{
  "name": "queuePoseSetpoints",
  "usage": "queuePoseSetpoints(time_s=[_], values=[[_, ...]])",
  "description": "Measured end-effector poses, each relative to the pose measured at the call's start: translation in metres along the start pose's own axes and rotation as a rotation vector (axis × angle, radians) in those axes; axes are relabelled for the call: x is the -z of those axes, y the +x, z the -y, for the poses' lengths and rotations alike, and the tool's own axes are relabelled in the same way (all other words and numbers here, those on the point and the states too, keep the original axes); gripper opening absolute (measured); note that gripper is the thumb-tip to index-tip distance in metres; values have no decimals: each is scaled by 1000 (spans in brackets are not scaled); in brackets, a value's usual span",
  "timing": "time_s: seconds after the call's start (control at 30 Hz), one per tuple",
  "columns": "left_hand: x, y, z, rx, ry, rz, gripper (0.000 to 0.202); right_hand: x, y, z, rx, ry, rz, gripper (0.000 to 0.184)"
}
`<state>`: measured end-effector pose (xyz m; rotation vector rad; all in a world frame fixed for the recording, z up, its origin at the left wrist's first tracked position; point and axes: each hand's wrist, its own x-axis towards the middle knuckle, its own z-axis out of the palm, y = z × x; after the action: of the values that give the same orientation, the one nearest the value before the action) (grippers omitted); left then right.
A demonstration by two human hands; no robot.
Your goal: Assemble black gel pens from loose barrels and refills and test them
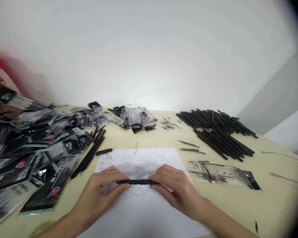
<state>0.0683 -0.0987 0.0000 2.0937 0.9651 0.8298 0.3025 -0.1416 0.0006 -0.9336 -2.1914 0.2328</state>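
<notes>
Between my two hands a black pen (140, 182) lies level, held above a white sheet of paper (129, 218). The thumb and fingers of my left hand (105, 185) pinch its left end. On its right end, my right hand (175, 185) is closed in a like pinch. Dark scribbles and some handwriting cover the upper part of the sheet. A loose black pen cap (104, 151) rests at the sheet's top left corner.
Refill packets (47, 148) are heaped on the left, with several black pens (89, 157) beside them. More packets (136, 117) and loose refills (170, 124) lie at the back. On the right are piled black pens (221, 138) and a clear refill packet (223, 175).
</notes>
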Motion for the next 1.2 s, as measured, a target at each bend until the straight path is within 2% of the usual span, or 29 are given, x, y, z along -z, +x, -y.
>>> queuePoseSetpoints(time_s=[0.17, 0.33, 0.47, 0.53, 0.7, 0.9, 1.0, 1.1, 1.2], values=[[0, 0, 0, -29, 13, 2, 12, -1, 2, 4, -125, 66, 56, 16], [0, 0, 1, -52, 17, 13, 11, -1, 2, 7, -265, 131, 166, 27], [0, 0, 3, -37, 26, 8, 11, -2, 0, 4, -325, 184, 143, 17], [0, -1, 2, -33, 27, 8, 11, -2, 0, 3, -319, 212, 113, 22], [0, -2, 1, -36, 27, 18, 11, -1, -1, 2, -265, 176, 105, 6], [-2, -1, 3, -75, 29, 4, 9, 0, 1, 3, -237, 61, 156, 20], [-3, -1, 4, -83, 33, -5, 10, -1, 0, 1, -269, 94, 148, 15], [-2, 0, 5, -79, 42, -25, 10, -2, -1, 0, -260, 127, 124, 20], [-3, 0, 5, -84, 46, -27, 9, -1, -1, 0, -206, 122, 122, 9]])
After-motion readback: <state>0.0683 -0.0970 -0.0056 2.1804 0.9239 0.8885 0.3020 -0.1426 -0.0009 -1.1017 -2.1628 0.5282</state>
